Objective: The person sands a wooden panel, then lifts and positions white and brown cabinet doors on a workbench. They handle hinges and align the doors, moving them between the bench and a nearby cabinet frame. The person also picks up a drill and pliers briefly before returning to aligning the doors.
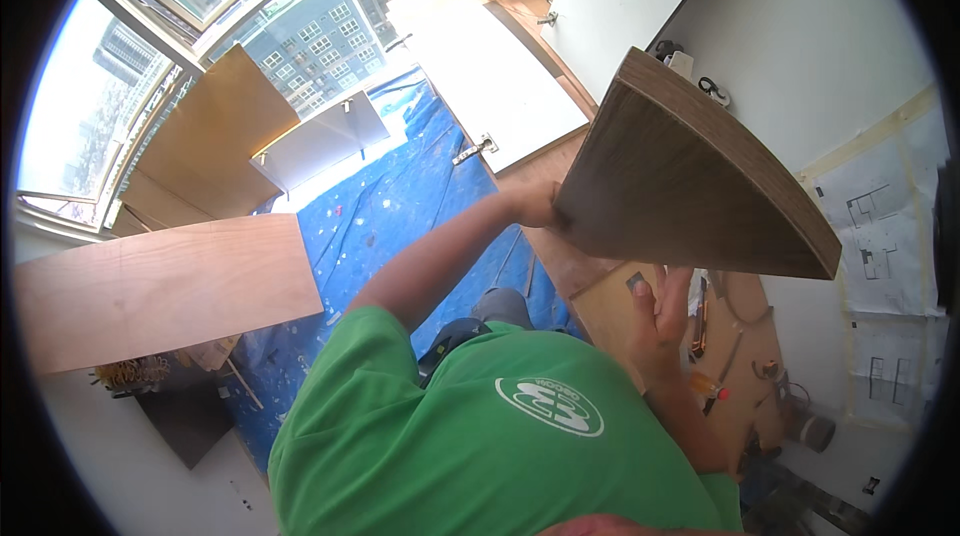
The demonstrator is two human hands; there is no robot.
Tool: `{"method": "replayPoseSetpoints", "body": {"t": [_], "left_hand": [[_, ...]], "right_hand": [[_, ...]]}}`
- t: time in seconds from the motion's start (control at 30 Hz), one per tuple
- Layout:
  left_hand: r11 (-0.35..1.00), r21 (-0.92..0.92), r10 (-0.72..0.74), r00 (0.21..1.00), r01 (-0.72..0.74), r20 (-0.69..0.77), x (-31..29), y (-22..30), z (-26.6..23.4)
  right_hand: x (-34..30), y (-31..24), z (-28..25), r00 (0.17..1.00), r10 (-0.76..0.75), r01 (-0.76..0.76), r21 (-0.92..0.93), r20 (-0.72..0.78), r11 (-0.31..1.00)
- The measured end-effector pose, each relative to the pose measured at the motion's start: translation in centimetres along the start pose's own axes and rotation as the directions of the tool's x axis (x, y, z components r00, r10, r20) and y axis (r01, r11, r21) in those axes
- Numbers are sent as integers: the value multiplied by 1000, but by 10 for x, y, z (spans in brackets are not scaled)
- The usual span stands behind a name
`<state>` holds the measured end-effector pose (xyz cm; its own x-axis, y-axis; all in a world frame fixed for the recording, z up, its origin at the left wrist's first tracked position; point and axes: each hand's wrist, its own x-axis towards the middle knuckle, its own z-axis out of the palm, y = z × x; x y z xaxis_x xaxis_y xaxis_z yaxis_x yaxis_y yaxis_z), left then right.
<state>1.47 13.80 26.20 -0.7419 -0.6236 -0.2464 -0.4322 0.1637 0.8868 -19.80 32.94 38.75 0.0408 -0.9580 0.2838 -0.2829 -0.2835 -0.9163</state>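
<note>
Dark wooden panel (690, 186) is held up at its corner by the left hand (530, 206), fingers closed, while the open right hand (662, 311) props its underside.

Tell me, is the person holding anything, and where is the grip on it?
Yes: a quarter-round wooden panel. The left hand grips its lower left edge. The right hand is under its lower edge; whether it grips there cannot be told.
</note>
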Motion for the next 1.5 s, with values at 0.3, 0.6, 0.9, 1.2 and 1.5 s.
{"method": "replayPoseSetpoints", "body": {"t": [0.3, 0.6, 0.9, 1.2, 1.5], "left_hand": [[987, -144, 74, 997, -75, -12, -13, -14, 8], [985, -125, 116, 992, -121, -52, -15, 11, 6], [985, -125, 111, 991, -119, -73, -8, -13, 18], [894, -325, 183, 915, -307, -360, -26, 34, 39], [788, -390, 175, 781, -476, -600, -5, 73, 93]], "right_hand": [[-121, 122, -20, 579, 789, -613, -527, 207, 588], [-422, 211, 26, 239, 967, -915, -354, -92, 192], [-424, 106, 136, -18, 993, -932, 361, -113, 24], [-436, 146, 77, 72, 939, -997, -7, -336, 74], [-316, 107, -96, 585, 683, -699, 154, -437, 698]]}}
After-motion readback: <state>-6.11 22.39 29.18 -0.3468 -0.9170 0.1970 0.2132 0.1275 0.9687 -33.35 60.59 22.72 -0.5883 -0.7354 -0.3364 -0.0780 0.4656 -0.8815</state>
